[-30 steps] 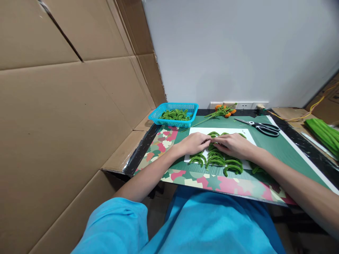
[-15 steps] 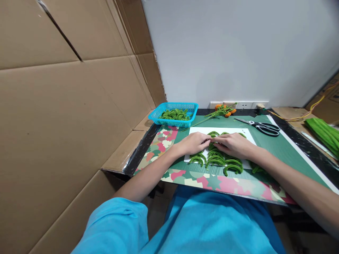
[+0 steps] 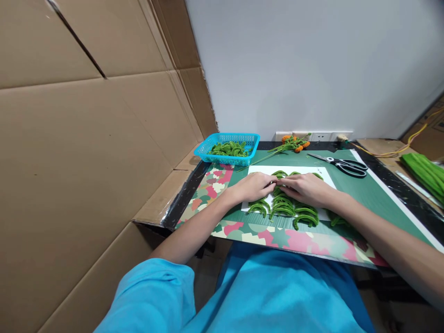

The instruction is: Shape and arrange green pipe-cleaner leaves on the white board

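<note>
My left hand (image 3: 259,185) and my right hand (image 3: 303,188) meet over a white sheet of paper (image 3: 245,206), with fingertips pinched close together. A green pipe cleaner appears to be between them, mostly covered by the fingers. Around and below the hands lie several curved, fuzzy green pipe cleaners (image 3: 282,203), set in rows of arches. Some of them (image 3: 305,217) overlap the paper's near edge, and others (image 3: 336,219) lie by my right forearm.
A blue basket (image 3: 225,160) of bent green pieces stands at the back left. Orange flowers (image 3: 296,143) on green stems lie near the wall sockets. Black-handled scissors (image 3: 347,167) rest at the right of the green mat (image 3: 367,199). A bundle of straight green pipe cleaners (image 3: 425,175) lies far right.
Both hands stay at almost the same place, fingertips still together. The whole view has shifted very slightly; the objects on the table have not moved.
</note>
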Available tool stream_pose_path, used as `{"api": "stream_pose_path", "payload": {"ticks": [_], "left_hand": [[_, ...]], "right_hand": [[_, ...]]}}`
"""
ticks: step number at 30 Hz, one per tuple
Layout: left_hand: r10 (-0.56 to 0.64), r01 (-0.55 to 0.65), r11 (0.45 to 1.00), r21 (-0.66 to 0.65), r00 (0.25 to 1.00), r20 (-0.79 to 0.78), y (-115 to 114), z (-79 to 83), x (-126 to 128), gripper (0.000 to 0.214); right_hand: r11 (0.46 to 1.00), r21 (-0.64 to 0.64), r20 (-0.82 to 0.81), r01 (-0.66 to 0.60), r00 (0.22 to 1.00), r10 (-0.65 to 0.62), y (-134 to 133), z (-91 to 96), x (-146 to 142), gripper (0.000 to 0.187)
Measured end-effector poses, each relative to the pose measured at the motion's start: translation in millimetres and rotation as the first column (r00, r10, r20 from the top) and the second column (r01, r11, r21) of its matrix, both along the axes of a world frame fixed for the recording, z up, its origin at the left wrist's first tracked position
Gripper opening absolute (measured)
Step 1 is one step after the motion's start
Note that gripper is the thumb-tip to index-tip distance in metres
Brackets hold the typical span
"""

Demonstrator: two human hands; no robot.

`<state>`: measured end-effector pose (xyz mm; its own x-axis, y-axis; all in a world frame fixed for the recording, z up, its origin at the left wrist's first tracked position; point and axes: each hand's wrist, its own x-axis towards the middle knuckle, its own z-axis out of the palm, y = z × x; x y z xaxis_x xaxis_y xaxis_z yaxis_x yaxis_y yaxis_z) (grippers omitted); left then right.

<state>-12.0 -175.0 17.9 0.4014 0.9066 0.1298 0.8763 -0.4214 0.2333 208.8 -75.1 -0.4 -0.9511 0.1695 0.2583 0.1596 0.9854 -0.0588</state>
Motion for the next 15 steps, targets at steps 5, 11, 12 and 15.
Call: {"api": "stream_pose_path", "payload": {"ticks": [5, 11, 12, 15], "left_hand": [[0.003, -0.003, 1.000, -0.004, 1.000, -0.021, -0.9, 0.5, 0.5, 0.026], [0.025, -0.026, 0.999, -0.026, 0.999, -0.027, -2.0, 2.3, 2.2, 0.026], [0.027, -0.028, 0.999, -0.027, 0.999, -0.027, -2.0, 2.3, 2.2, 0.026], [0.024, -0.024, 0.999, -0.022, 0.999, -0.029, -1.9, 2.1, 1.9, 0.026]], "right_hand": [[1.000, 0.006, 0.012, 0.011, 1.000, -0.011, 0.4, -1.9, 0.4, 0.036], [1.000, 0.000, 0.007, 0.004, 1.000, -0.004, 2.4, -3.8, 0.7, 0.035], [1.000, -0.001, 0.008, 0.004, 1.000, -0.004, 2.5, -3.9, 0.7, 0.034], [1.000, -0.006, 0.017, 0.006, 1.000, -0.006, 2.3, -3.6, 0.5, 0.034]]}}
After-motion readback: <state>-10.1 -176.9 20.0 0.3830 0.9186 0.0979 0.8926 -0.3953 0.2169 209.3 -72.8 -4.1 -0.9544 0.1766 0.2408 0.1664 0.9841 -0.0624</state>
